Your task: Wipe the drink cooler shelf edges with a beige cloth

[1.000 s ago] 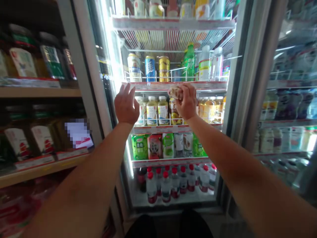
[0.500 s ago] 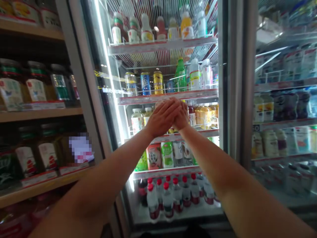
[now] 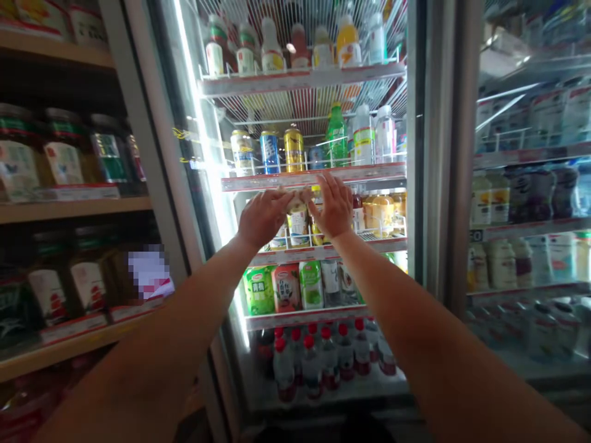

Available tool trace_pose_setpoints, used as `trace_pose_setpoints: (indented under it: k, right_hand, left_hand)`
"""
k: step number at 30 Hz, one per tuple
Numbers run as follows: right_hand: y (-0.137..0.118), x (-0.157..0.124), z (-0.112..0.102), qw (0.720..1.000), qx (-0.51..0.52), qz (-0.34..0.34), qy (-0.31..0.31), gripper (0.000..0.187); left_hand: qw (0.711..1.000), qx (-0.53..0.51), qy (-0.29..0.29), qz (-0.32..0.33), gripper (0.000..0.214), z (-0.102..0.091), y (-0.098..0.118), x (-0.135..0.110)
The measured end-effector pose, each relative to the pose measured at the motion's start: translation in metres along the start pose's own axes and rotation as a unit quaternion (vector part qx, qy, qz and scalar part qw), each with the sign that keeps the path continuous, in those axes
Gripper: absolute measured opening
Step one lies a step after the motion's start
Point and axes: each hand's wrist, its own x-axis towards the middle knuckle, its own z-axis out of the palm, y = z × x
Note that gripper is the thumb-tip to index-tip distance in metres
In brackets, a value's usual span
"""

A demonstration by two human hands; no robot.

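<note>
Both my arms reach up in front of an open drinks fridge. My left hand [image 3: 262,216] is curled, its fingertips pinched together toward the right. My right hand [image 3: 333,208] is a little apart from it, fingers bent upward and thumb turned in toward the left hand. Their fingertips nearly meet just under the red-edged shelf rail [image 3: 369,171]. What they pinch between them is too small to make out. A bottle with a yellow label [image 3: 298,223] stands on the shelf behind the gap between the hands.
Cans [image 3: 294,149] and a green bottle [image 3: 336,136] stand on the shelf above, green and pink cartons [image 3: 286,287] below, red-capped bottles [image 3: 323,354] at the bottom. The fridge door frame [image 3: 418,141] is at the right. Wooden shelves with jars [image 3: 60,161] are at the left.
A second ago my right hand held a crumpled thing with the left hand open beside it. The hands then clasped together and have now drawn apart, fingertips still close.
</note>
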Motion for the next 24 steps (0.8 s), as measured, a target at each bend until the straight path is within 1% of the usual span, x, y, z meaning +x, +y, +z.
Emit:
trace_pose_setpoints:
  k: [1,3,5,6,7,8,10,12,13,15,18,19,21,24]
  right_hand:
    - [0.000,0.000,0.000,1.000,0.000,0.003,0.000,0.050]
    - [-0.002,0.000,-0.002,1.000,0.004,0.003,-0.008,0.048]
    - [-0.003,0.000,-0.003,1.000,0.009,-0.004,-0.029,0.049]
    - [-0.003,0.000,-0.004,0.999,0.009,-0.009,-0.039,0.050]
    - [-0.003,0.000,-0.005,0.999,0.007,-0.012,-0.047,0.051]
    - [-0.004,0.000,-0.005,0.999,0.004,-0.014,-0.052,0.052]
    - [-0.004,0.000,-0.004,0.998,0.000,-0.018,-0.057,0.052]
    - [-0.004,0.000,-0.003,0.998,-0.002,-0.024,-0.055,0.052]
    - [-0.003,-0.001,-0.002,0.998,-0.003,-0.026,-0.053,0.052]
    - [-0.003,-0.001,-0.001,0.998,-0.007,-0.031,-0.050,0.052]
    - [-0.003,-0.002,-0.002,0.998,-0.013,-0.032,-0.059,0.053]
    - [-0.003,-0.002,-0.003,0.997,-0.013,-0.033,-0.063,0.053]
    - [-0.003,-0.003,-0.003,0.997,-0.013,-0.038,-0.065,0.053]
    - [-0.003,-0.003,-0.003,0.997,-0.013,-0.043,-0.065,0.053]
  left_hand:
    - [1.000,0.012,0.005,-0.019,0.044,-0.002,-0.007,-0.003]
    - [0.996,0.030,0.048,-0.066,0.045,-0.004,-0.017,-0.011]
    - [0.989,0.037,0.101,-0.104,0.051,-0.005,-0.019,-0.018]
    - [0.987,0.035,0.114,-0.105,0.055,-0.004,-0.016,-0.021]
    - [0.989,0.031,0.115,-0.092,0.059,-0.003,-0.012,-0.024]
    - [0.992,0.024,0.101,-0.066,0.061,-0.001,-0.005,-0.027]
    - [0.998,0.010,0.056,-0.002,0.062,0.003,0.007,-0.028]
    - [0.999,-0.001,0.031,0.038,0.060,0.006,0.012,-0.024]
    - [0.998,-0.005,0.027,0.049,0.059,0.007,0.011,-0.020]
    - [0.998,-0.011,0.036,0.046,0.059,0.009,0.002,-0.008]
    - [0.998,-0.015,0.066,-0.001,0.058,0.011,-0.009,0.006]
    - [0.997,-0.016,0.075,-0.018,0.057,0.012,-0.009,0.007]
    - [0.996,-0.018,0.081,-0.039,0.056,0.014,-0.001,0.004]
    - [0.997,-0.036,0.063,-0.025,0.052,0.014,0.012,-0.005]
